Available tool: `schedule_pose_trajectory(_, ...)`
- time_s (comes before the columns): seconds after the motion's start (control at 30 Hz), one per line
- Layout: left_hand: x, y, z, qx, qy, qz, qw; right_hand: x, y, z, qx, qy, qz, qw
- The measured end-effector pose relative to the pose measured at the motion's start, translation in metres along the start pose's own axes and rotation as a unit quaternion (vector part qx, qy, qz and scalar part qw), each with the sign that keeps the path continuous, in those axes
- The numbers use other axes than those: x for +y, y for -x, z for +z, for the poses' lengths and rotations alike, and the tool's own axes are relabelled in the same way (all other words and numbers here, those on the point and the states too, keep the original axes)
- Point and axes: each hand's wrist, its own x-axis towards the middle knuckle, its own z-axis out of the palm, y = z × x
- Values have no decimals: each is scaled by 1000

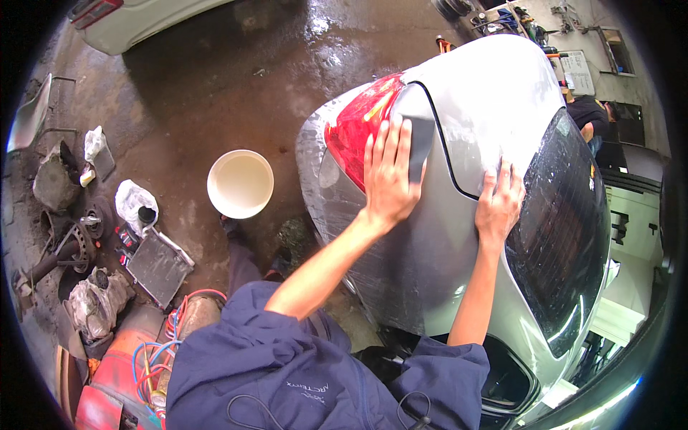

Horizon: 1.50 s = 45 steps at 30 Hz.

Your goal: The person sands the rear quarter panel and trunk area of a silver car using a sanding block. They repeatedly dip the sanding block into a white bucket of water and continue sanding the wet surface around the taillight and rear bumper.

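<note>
A dark grey sheet of sandpaper [423,143] lies against the wet rear corner of a silver car [494,79]. My left hand [390,168] presses it there with outstretched fingers, the thumb on the sheet's lower edge. Just left of that hand is the red tail light [351,129], wet and smeared. My right hand [500,204] rests palm down on the bodywork between the trunk seam and the dark rear window [559,229]. Its fingers are stretched out and nothing shows in them.
A white bucket [244,215] stands on the wet floor to my left. Further left are car parts, plastic bags and a dark flat panel [159,269]. Coloured hoses [172,333] lie by my side. Another vehicle [150,25] is at the top; a person [589,118] stands beyond the car.
</note>
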Motion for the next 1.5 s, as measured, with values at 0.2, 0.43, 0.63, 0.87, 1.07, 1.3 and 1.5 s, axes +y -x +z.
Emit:
schedule_pose_trajectory(0.2,-17,-38,8,-8,27,-15,999,1,3,3,-5,-4,-2,1000)
schedule_pose_trajectory(0.43,-35,-79,3,-94,108,-27,989,-4,-3,3,-7,-20,-2,1000)
schedule_pose_trajectory(0.63,-28,-48,-4,-66,74,10,995,6,0,3,3,-5,-7,1000)
schedule_pose_trajectory(0.87,-24,-24,-3,-5,58,32,998,0,-4,5,2,-12,-12,1000)
schedule_pose_trajectory(1.07,22,60,-11,-56,33,-24,998,7,0,4,3,-17,-12,1000)
schedule_pose_trajectory(1.3,17,39,-7,-27,13,-52,998,6,-1,6,5,-12,-14,1000)
schedule_pose_trajectory(1.5,2,-9,-6,-16,-4,-48,999,-2,-1,7,2,-23,-11,1000)
